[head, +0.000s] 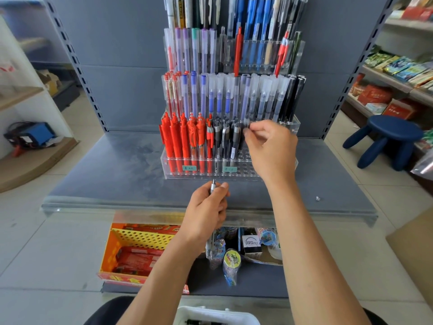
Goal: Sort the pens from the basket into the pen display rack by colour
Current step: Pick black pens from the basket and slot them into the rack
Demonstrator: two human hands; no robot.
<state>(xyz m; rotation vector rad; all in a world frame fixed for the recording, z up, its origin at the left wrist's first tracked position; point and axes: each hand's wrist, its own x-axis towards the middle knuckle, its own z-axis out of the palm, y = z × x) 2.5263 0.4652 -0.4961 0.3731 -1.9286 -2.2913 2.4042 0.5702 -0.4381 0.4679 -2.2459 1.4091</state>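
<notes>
Pens are the goods here, and one grey pen [213, 186] stands upright in the left hand [206, 213], whose fingers curl round its barrel just in front of the pen display rack [234, 171]. The right hand [270, 148] is apart from it, higher up at the rack's front row, with thumb and forefinger seeming to pinch the top of a dark pen [244, 131]; that spot is blurred. The white basket [210, 315] sits at the bottom edge, near the person's lap. A pen like these is likely light, stiff and smooth, so it is best pinched near the upper barrel or clip, leaving the lower end free to find a hole. The rack is clear plastic in stepped tiers on a grey shelf [117, 174]. Red pens [180, 139] fill the front row's left side, black and grey pens [226, 139] stand beside them, and bare holes lie to the right. Crowded neighbouring pens and the taller tiers behind could snag a hand. A blue stool [390, 137] stands well off to the right, and a yellow perforated tray [140, 238] lies below the shelf.
</notes>
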